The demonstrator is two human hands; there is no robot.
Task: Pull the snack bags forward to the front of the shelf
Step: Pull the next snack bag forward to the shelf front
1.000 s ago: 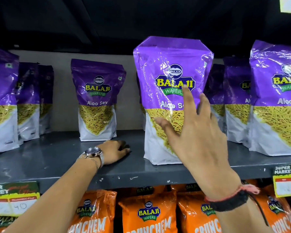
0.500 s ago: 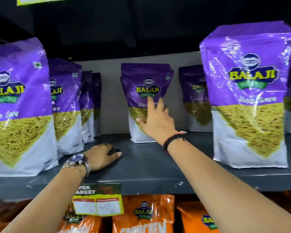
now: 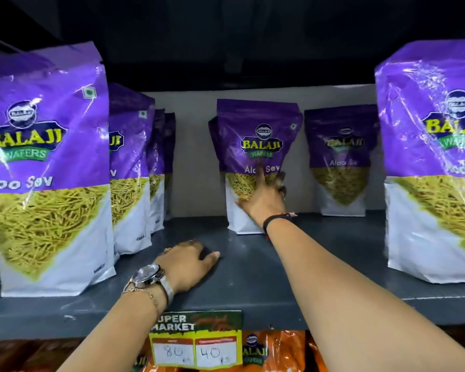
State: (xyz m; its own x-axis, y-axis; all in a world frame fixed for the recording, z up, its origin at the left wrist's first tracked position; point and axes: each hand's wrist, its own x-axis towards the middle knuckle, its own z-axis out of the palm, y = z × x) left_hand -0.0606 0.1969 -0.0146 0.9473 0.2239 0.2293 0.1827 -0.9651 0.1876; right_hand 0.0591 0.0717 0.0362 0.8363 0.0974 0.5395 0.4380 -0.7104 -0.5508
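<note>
Grey metal shelf (image 3: 253,285) runs the full width, w/ a pale back wall behind it. Biggest things on it: two purple Balaji Aloo Sev bags up at the front edge, the front left bag (image 3: 49,167) and the front right bag (image 3: 435,162), both upright. Behind the left one, a row of same bags (image 3: 130,167) goes back toward the wall, one after another.

In the middle, well back near the wall, stands the center bag (image 3: 255,157), upright, maybe leaning a touch to its left; a sliver of another bag shows just behind it. Beside it to the right, also at the back, is the rear right bag (image 3: 340,157), apart from the center one.

Right arm stretches out over the shelf. Right hand (image 3: 263,194) is on the center bag's lower front, index finger pointing up across the print, thumb on the white part, other fingers curled round the bag's right edge – grasping it, tho how firm I can't tell. Dark wristband (image 3: 273,220) on that wrist.

Left hand (image 3: 191,261) lies palm-down on bare shelf near the front, fingers loosely curled, holding nothing. Watch (image 3: 148,275) and thin bracelet on that wrist.

Below the shelf lip: a price tag (image 3: 195,342), handwritten 80 and 40, in front of orange bags (image 3: 277,350).
</note>
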